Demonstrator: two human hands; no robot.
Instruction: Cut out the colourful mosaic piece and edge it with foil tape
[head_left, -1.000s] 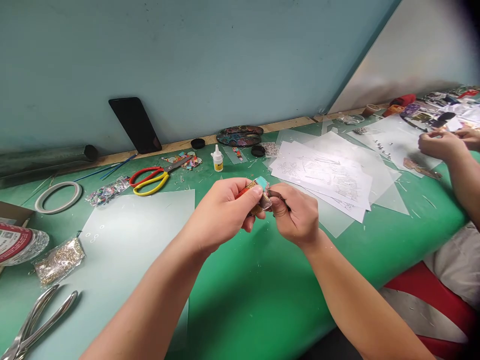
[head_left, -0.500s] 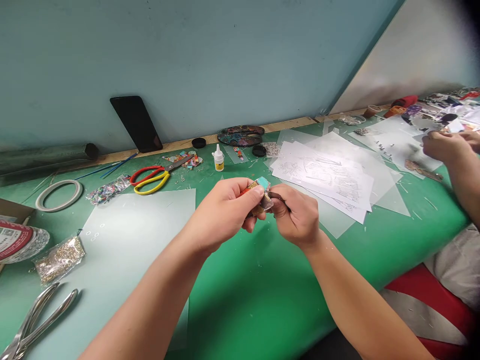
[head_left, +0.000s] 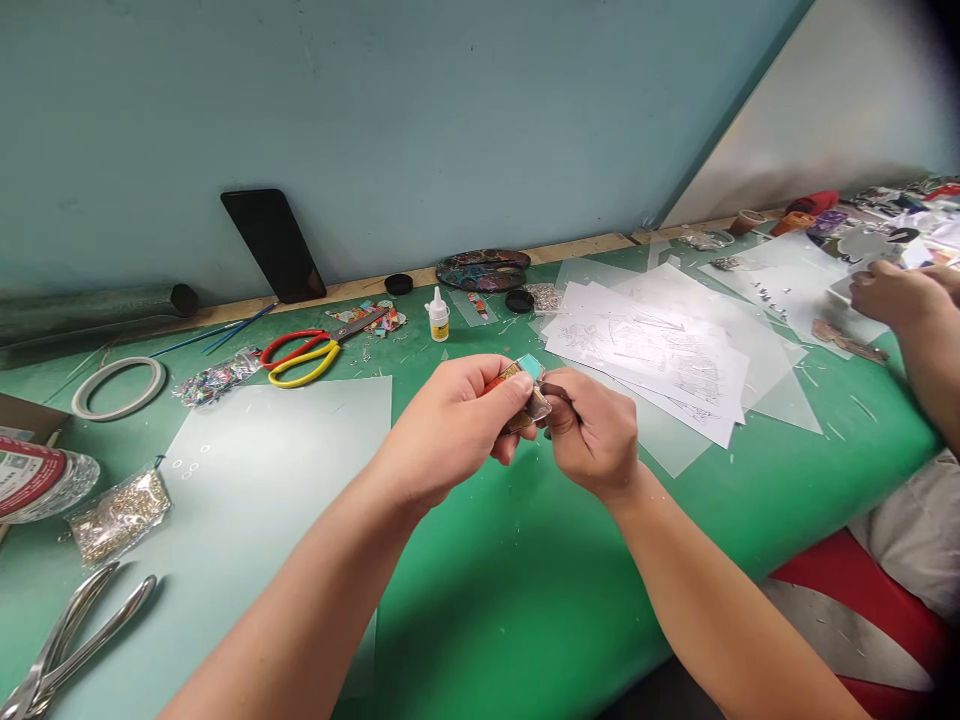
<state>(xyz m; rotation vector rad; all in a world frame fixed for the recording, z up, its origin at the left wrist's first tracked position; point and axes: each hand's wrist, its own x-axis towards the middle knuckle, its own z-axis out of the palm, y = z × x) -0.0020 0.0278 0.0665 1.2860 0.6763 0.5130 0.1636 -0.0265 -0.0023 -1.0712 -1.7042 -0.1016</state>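
Note:
Above the green table my left hand (head_left: 465, 415) is closed around a small colourful piece (head_left: 533, 366), its thumb pressed on top. That piece shows turquoise, red and gold patches and a clear, shiny edge. Close against it on the right, my right hand (head_left: 596, 430) is curled shut, pinching a thin dark brown strip (head_left: 557, 390). The strip's end meets or nearly meets the piece's edge; my fingers hide most of it, so its kind is unclear. Much of the piece is covered by my left fingers.
A glue bottle (head_left: 438, 316), red-and-yellow-handled scissors (head_left: 300, 360) and a leaning phone (head_left: 274, 245) stand behind. Metal pliers (head_left: 67, 640), a tape roll (head_left: 118, 388) and bead bags lie left. Drawn-on paper sheets (head_left: 645, 350) spread right. A co-worker's hands (head_left: 900, 295) work at far right.
My hands hold the same grip, with only a tiny shift of the piece and strip. At far right, the co-worker's hand has moved slightly and a pale sheet shows there.

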